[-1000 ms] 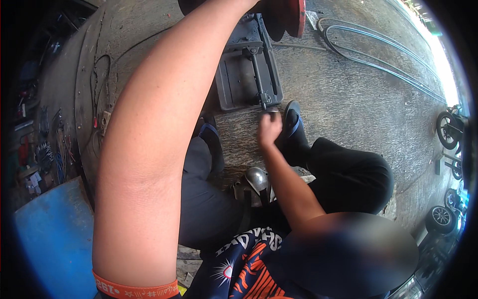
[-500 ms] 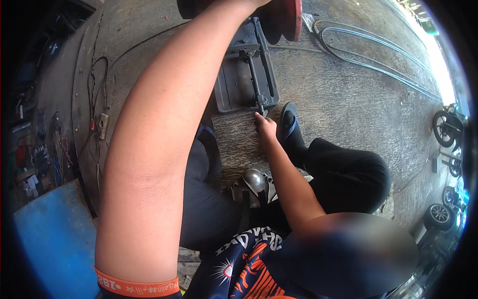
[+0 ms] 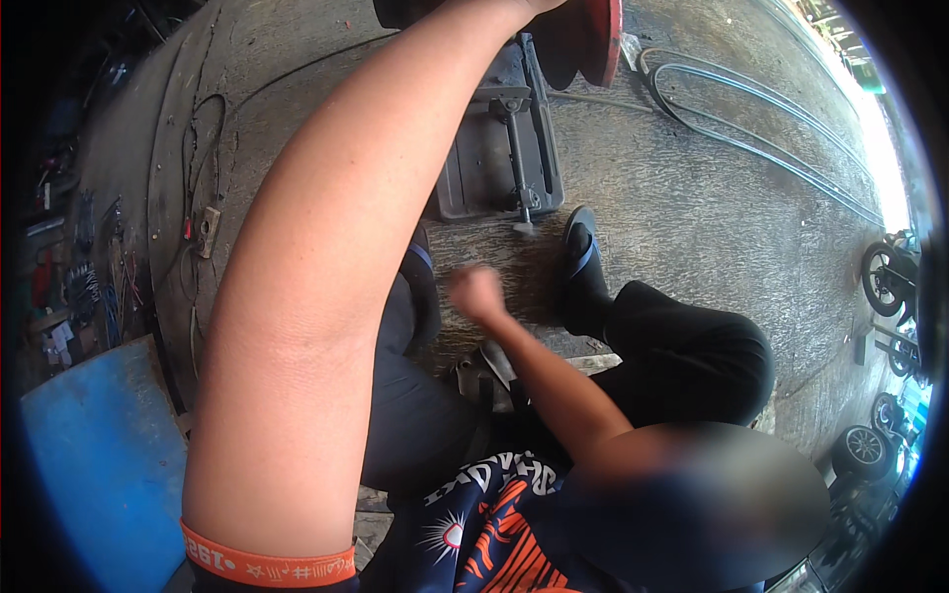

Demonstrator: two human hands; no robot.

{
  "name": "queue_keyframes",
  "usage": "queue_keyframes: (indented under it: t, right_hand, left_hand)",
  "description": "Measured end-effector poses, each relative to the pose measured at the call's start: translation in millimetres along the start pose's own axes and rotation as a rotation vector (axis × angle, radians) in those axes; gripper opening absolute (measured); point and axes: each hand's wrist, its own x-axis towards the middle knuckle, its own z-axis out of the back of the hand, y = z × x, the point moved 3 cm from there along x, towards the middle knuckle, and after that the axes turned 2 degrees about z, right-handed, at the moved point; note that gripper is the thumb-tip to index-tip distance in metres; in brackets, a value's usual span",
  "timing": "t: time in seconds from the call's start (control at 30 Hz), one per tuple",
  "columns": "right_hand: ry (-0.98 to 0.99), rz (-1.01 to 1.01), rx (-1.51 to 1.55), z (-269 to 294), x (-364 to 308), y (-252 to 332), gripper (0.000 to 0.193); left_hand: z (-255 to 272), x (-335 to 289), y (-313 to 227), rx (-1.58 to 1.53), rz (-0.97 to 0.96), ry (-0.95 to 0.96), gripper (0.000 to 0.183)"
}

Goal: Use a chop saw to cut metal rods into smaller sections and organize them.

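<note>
My left arm reaches up to the top edge, where my left hand [image 3: 546,4] is mostly cut off beside the red-rimmed guard [image 3: 615,40] of a cut-off saw. Its fingers are out of sight. Below the guard, the saw's dark metal base [image 3: 474,183] rests on the floor and carries a clamp screw [image 3: 516,148] with a small crank handle [image 3: 524,228] at its near end. My right hand [image 3: 477,293] is apart from that handle, between my feet. Motion smears its fingers, though its outline looks compact. A shiny metal piece [image 3: 497,366] lies behind my right forearm, partly hidden.
Thin rods or hoses [image 3: 751,119] curve over the floor at the right. A cable with a wooden-looking block [image 3: 209,232] lies on the left. A blue panel [image 3: 99,465] stands at lower left. Motorcycles [image 3: 880,277] line the right edge. My sandalled foot [image 3: 581,259] is beside the base.
My right hand has left the clamp's crank handle and moved back toward me and left. My left arm stays raised at the saw. The view has shifted slightly.
</note>
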Motion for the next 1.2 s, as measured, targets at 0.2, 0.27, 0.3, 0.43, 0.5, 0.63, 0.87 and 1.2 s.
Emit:
queue_keyframes:
  t: [0.2,0.27,0.3,0.43,0.5,0.63,0.87,1.2]
  right_hand:
    - [-0.251,-0.428,0.513,-30.0,-20.4,-7.2,0.044]
    - [-0.51,-0.589,0.58,-9.1,-11.2,-40.4,0.08]
    - [-0.603,-0.617,0.675,1.8,-5.7,-55.9,0.091]
    - [-0.734,-0.711,0.537,37.1,14.2,-108.5,0.043]
    - [-0.754,-0.68,0.73,32.2,19.7,-113.6,0.036]
    - [-0.953,-0.463,0.828,36.4,19.2,-100.0,0.023]
    - [-0.302,-0.132,0.218,32.2,3.3,-17.3,0.021]
    - [0.244,-0.618,-0.201,52.6,-11.8,-76.2,0.027]
  left_hand:
    - [2.6,-2.3,-3.9,0.02,-0.059,-0.004,0.007]
    - [3.1,-2.9,-5.2,0.029,-0.06,-0.013,0.007]
    - [3.3,-3.0,-5.3,0.022,-0.056,-0.025,0.007]
    - [2.6,-2.6,-4.6,-0.007,-0.054,-0.025,0.007]
    - [2.3,-2.9,-3.8,-0.007,-0.039,-0.011,0.007]
    - [1.6,-3.6,-4.1,-0.004,-0.044,-0.027,0.007]
    - [2.7,-3.6,-3.4,0.015,-0.027,-0.034,0.007]
    - [2.2,-8.3,-5.0,-0.005,-0.037,-0.059,0.007]
